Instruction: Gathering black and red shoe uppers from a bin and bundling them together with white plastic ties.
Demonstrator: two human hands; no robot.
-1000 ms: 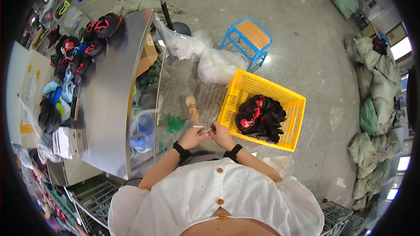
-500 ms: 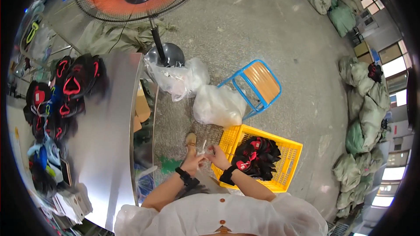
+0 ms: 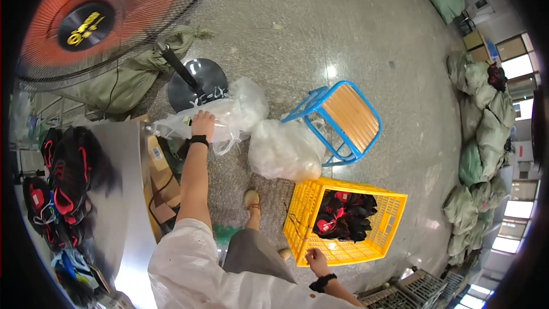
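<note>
My left hand (image 3: 203, 126) is stretched far out over a clear plastic bag (image 3: 249, 100) with white strips in it, beside the table's far corner. Its fingers curl down at the bag's mouth, and whatever they grip is hidden. My right hand (image 3: 316, 262) hangs at the near rim of a yellow plastic crate (image 3: 297, 234), fingers curled in with nothing visible in them. Black shoes with red parts (image 3: 346, 217) lie heaped inside the crate. A second, filled plastic bag (image 3: 283, 150) rests on the floor between the first bag and the crate.
A blue folding chair (image 3: 351, 120) stands behind the crate. At the far left is a big orange fan (image 3: 86, 26) on a round black base (image 3: 197, 83). More black-and-red shoes (image 3: 68, 171) lie on the metal table (image 3: 123, 194). Stuffed sacks (image 3: 492, 137) line the right side.
My hands have parted from in front of my body. The left reached forward and left to the plastic bag; the right drew back to the crate's near rim. The view has shifted.
</note>
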